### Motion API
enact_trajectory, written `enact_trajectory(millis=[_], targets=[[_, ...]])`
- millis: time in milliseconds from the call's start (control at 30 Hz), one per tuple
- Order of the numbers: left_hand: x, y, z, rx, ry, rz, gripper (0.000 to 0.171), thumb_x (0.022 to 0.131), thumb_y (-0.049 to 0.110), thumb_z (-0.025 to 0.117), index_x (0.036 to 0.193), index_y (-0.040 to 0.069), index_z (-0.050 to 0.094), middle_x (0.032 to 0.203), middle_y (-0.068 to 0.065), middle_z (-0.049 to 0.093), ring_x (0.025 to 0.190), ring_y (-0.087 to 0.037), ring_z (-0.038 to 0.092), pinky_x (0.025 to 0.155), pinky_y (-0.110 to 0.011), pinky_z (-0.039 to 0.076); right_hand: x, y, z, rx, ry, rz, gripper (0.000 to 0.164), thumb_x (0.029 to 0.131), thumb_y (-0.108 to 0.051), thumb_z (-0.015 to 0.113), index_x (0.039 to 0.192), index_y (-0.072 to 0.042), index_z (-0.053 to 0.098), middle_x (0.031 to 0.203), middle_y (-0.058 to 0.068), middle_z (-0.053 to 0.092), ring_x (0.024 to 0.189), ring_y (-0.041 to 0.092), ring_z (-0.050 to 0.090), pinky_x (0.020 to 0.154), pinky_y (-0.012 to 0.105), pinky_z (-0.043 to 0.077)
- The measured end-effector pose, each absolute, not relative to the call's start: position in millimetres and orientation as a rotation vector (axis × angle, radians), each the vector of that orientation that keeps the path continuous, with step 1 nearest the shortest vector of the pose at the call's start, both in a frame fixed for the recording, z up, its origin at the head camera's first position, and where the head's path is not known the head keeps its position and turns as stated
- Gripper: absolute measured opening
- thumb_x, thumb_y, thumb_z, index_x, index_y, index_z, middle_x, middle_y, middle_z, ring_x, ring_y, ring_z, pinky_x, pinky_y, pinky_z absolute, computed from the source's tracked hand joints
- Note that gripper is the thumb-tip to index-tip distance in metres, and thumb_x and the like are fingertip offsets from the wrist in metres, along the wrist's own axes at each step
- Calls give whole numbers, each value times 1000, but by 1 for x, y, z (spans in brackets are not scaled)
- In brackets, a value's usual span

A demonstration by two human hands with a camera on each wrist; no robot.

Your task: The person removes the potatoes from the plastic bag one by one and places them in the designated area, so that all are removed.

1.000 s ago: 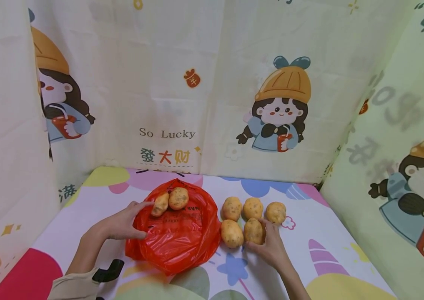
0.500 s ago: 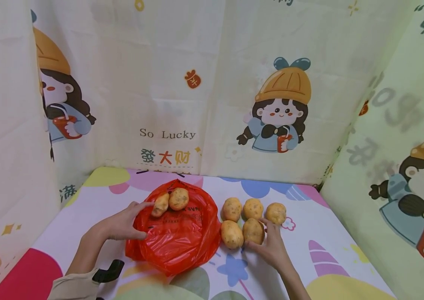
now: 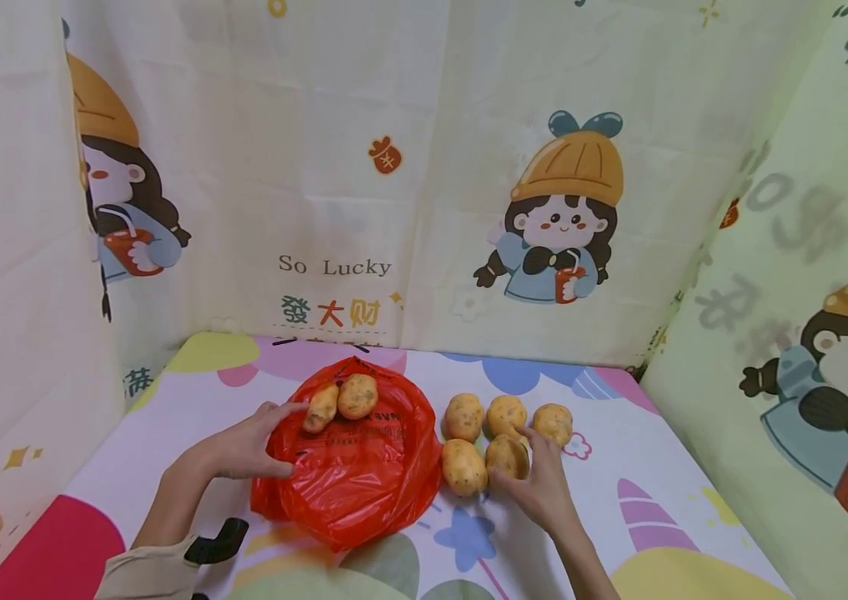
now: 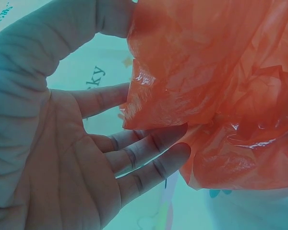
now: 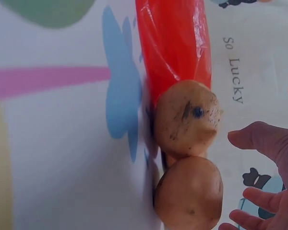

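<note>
A red plastic bag (image 3: 363,492) lies spread open on the table, two potatoes (image 3: 358,396) on it near its far rim. At its left side, my left hand (image 3: 251,442) touches the plastic with spread, fairly straight fingers; in the left wrist view the fingers (image 4: 153,167) lie against the bag's edge. To the right of the bag, several loose potatoes (image 3: 464,467) form two rows. My right hand (image 3: 544,483) hovers over the near-row potato (image 3: 506,457), partly covering it. Thumb and fingers are apart from the potatoes (image 5: 188,194) in the right wrist view.
The table (image 3: 664,433) has a cloth with colourful printed shapes. Light printed curtains (image 3: 333,167) hang behind it and at both sides. A black strap (image 3: 217,542) sits by my left sleeve.
My right hand's fingers have shifted slightly up and off the near-row potato, showing a bit more of the far-row ones. The left hand, bag and potatoes stay put.
</note>
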State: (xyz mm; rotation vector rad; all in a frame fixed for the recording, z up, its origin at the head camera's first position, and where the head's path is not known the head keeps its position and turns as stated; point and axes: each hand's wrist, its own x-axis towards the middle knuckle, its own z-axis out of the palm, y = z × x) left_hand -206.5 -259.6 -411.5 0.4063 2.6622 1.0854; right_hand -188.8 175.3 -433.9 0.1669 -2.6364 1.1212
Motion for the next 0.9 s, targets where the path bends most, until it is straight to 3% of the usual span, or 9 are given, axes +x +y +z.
enact_trajectory(millis=[200, 500, 900], targets=[[-207, -259, -410, 413, 2676, 1069, 99, 70, 20, 90, 154, 9, 38, 134, -20, 44, 122, -38, 50, 79, -50, 62, -189, 165, -429, 173, -2568, 1185, 72, 78, -19, 87, 137, 4, 53, 134, 29, 50, 125, 45, 49, 104, 62, 41], [-206, -260, -411, 423, 2683, 1061, 98, 70, 21, 90, 153, 9, 39, 133, -20, 44, 121, -38, 50, 80, -50, 62, -192, 145, -423, 201, -2522, 1221, 64, 81, -16, 85, 135, 1, 57, 134, 24, 54, 127, 42, 48, 107, 64, 41], [-206, -262, -413, 455, 2697, 1048, 95, 72, 22, 88, 153, 9, 39, 130, -18, 45, 118, -36, 50, 80, -50, 62, -194, 117, -416, 232, -2493, 1331, 65, 82, -17, 83, 139, -4, 54, 137, 21, 52, 125, 44, 52, 101, 62, 50]])
